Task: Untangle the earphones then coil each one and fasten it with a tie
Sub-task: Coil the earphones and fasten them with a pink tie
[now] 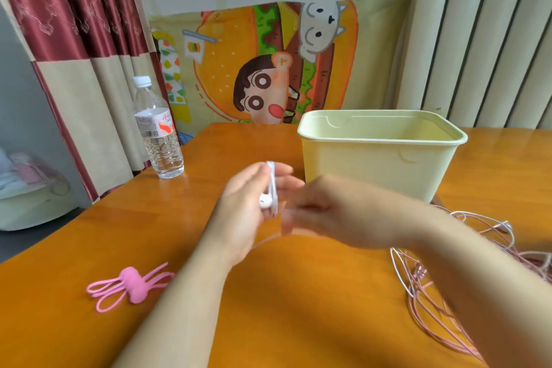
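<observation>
Earphones of two colours are seen: one set of white earphones (270, 188) is held above the glossy wooden table (298, 293), its thin smooth cord wound into a narrow flat coil that is gripped upright between the thumb and curled fingers of the left hand (248, 209), with one glossy rounded earbud (265, 199) showing at the palm and a loose strand (265, 240) trailing down from the coil. The right hand (334, 215) is held just beside the coil, but it is blurred, and whether its fingers pinch the cord cannot be told. At the right edge a loose tangle (418, 278) of pink and white cords is spread on the table; the number of sets in it cannot be counted. At the left a cluster of pink ties (133, 284) is laid, rubbery in look, with long thin loops round a bulbous middle. One pale yellow-green plastic bin (373, 164), rectangular with rounded corners, and one clear ribbed plastic bottle (158, 134) with a white cap are stood farther back
</observation>
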`<state>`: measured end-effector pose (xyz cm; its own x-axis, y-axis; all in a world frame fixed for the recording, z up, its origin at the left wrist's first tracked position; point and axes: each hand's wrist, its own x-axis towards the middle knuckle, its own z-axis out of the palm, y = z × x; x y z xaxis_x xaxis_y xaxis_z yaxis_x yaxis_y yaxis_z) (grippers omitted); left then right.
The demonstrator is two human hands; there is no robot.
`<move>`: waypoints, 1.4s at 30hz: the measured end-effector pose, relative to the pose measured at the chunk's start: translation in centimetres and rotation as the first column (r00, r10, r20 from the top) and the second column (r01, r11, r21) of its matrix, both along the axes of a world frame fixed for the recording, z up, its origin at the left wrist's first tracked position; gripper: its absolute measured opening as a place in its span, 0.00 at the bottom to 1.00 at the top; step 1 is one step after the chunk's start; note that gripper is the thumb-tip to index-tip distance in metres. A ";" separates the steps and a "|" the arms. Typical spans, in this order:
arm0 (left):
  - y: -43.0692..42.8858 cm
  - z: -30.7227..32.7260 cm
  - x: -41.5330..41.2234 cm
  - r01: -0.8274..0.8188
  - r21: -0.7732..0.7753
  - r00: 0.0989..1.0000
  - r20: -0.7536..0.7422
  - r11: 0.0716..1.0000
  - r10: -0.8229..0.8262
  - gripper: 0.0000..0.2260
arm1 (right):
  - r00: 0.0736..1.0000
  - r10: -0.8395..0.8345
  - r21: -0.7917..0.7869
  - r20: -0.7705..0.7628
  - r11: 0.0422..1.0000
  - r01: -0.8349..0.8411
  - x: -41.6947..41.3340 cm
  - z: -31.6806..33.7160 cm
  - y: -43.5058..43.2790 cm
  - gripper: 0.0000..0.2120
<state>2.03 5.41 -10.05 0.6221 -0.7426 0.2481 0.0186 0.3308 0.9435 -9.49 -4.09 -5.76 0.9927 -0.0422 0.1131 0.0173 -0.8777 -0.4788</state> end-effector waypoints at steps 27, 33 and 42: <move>0.2 -0.7 -1.1 0.307 0.096 0.949 0.045 0.947 -0.312 0.13 | 0.934 -0.177 0.075 0.309 0.984 0.162 -1.6 2.2 -1.7 0.14; 1.0 0.3 -0.6 0.629 -0.364 0.634 -0.272 0.687 -0.724 0.11 | 0.912 -0.252 0.342 0.324 0.930 0.135 0.5 -1.6 -2.4 0.15; 0.0 -0.2 -0.4 -0.078 -0.041 0.992 0.095 0.996 0.082 0.15 | 0.996 -0.093 -0.206 -0.004 0.974 0.090 0.4 -1.2 0.6 0.13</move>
